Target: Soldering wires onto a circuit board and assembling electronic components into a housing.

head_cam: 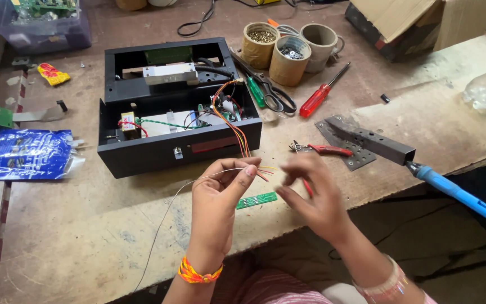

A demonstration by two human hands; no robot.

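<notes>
My left hand (pixel 223 194) pinches a bundle of red, orange and yellow wires (pixel 236 129) that run out of the open black metal box (pixel 142 157) on the bench. A thin silvery solder wire (pixel 167 211) also passes through its fingers and trails down to the left. My right hand (pixel 310 194) is blurred, just right of the wire ends, fingers curled near them; I cannot tell if it grips anything. A small green circuit strip (pixel 257 200) lies on the bench between the hands.
A blue-handled soldering iron (pixel 459 194) rests on a perforated metal bracket (pixel 367 138). Red pliers (pixel 327 149), red screwdriver (pixel 320 97), scissors (pixel 271 93) and three cardboard cups of screws (pixel 288 56) lie behind. A blue foil bag (pixel 18 155) lies left, a cardboard box (pixel 417 22) far right.
</notes>
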